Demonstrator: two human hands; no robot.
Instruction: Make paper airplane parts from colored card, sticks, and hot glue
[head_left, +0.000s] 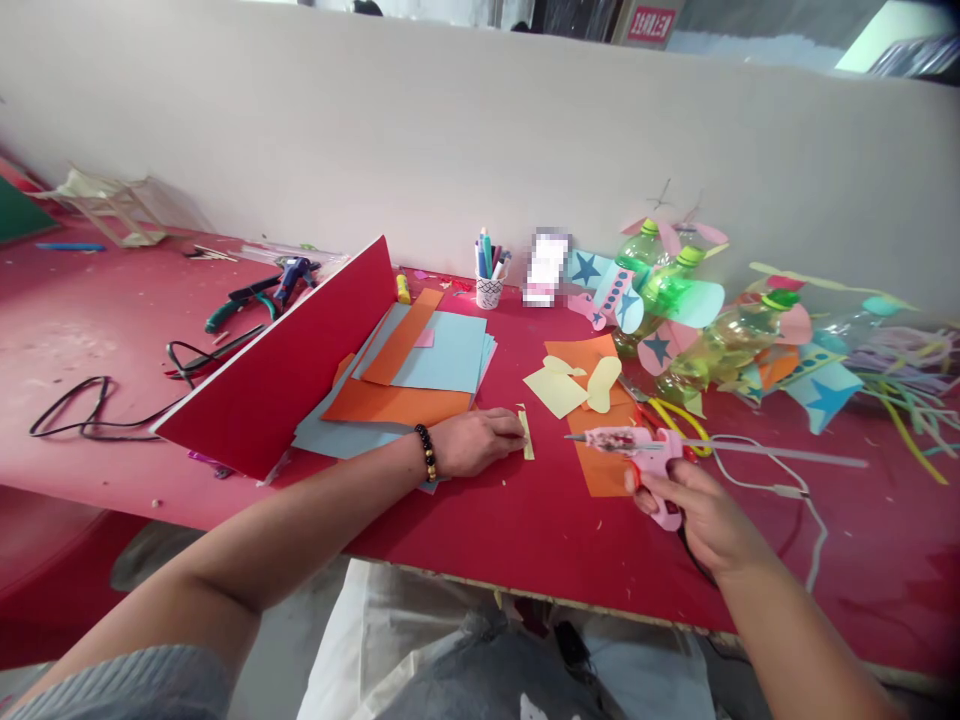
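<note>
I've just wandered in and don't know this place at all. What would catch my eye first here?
Probably the pink glue gun, held in the right fingers above the red table. Behind it, toward the right, cluster plastic bottles with colourful paper shapes. On the left, a big red board stands on edge beside the stacked paper.
</note>
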